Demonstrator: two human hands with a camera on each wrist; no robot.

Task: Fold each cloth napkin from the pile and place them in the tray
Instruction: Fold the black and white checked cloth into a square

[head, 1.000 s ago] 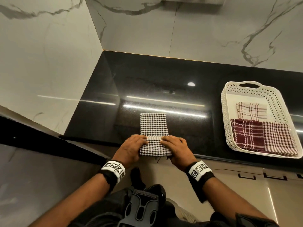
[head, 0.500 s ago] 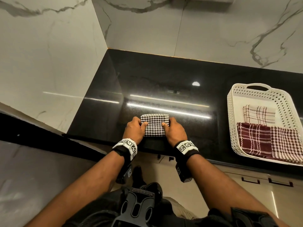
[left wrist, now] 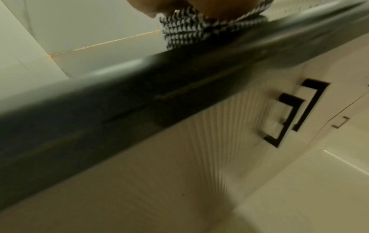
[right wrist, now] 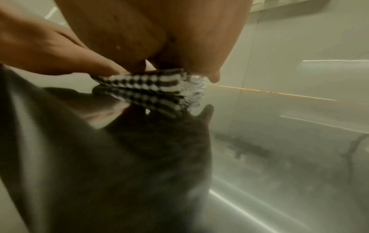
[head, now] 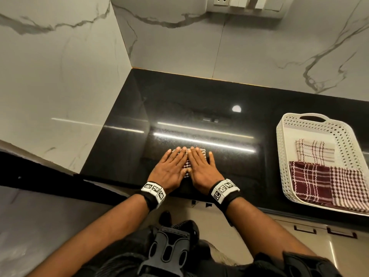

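black-and-white checked napkin (head: 187, 166) lies folded small on the dark tabletop (head: 199, 100), almost hidden under both palms. the left hand (head: 169, 170) and the right hand (head: 201, 168) each have a spread, flat grip, fingers straight and side by side, pinching nothing; pressing like this likely sets the creases so the folds stay put. well off to the right of the grip sits the white tray (head: 283, 156), three folded napkins (head: 311, 178) in it, so this one probably goes there next.
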